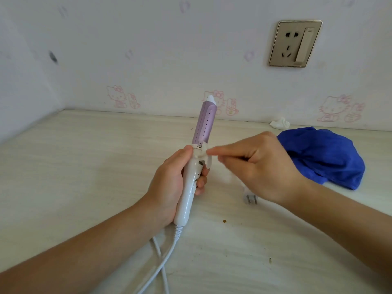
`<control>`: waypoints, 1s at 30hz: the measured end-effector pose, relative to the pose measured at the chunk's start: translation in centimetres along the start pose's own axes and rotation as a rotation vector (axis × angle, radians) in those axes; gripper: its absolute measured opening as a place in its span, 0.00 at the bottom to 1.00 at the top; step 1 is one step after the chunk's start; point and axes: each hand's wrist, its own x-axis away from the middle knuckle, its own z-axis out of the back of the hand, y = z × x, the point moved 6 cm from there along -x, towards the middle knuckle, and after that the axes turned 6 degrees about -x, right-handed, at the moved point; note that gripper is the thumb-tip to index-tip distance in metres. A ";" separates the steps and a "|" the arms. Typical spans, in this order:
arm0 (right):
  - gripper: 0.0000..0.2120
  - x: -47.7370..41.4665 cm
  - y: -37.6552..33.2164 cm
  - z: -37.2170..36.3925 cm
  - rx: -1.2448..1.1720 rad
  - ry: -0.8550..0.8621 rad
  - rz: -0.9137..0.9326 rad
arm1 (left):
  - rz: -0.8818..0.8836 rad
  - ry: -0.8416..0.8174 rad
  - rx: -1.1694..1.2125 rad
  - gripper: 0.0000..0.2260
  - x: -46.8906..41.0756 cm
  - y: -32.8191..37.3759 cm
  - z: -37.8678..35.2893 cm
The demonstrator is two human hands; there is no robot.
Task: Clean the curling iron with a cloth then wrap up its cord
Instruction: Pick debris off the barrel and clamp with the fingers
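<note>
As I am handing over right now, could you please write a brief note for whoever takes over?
Left hand grips the curling iron by its white handle, barrel up.
Right hand: fingertips at the clamp lever, blurred, grip unclear; no cloth in it.
Blue cloth lies on the table beyond that hand; plug lies unplugged by its wrist.
Cord trails loose, unwrapped.
Wiping finished or not: cannot tell. Left: wrap the cord.

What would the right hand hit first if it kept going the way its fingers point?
The white clamp lever of the iron, held in the left hand. Fingertips of the right hand look nearly on it; contact is unclear.
</note>
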 end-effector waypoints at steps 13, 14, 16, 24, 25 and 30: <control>0.13 -0.1 0.6 0.9 -0.006 0.075 -0.054 | -0.005 -0.030 -0.022 0.17 0.2 0.1 -0.3; 0.13 -0.1 0.6 0.8 -0.019 0.066 -0.054 | -0.002 -0.033 -0.019 0.18 0.2 0.1 -0.3; 0.14 0.0 0.4 0.8 -0.033 0.049 -0.043 | 0.001 -0.038 -0.021 0.18 0.3 0.1 -0.3; 0.13 0.2 0.2 0.2 -0.079 0.024 -0.013 | -0.005 -0.061 -0.024 0.20 0.4 0.4 -0.4; 0.13 0.4 0.2 0.1 -0.073 0.042 -0.005 | 0.002 -0.059 -0.037 0.21 0.5 0.3 -0.4; 0.15 1.7 -1.5 -1.6 -0.025 -0.018 0.147 | 0.007 -0.002 0.023 0.22 0.3 0.2 0.1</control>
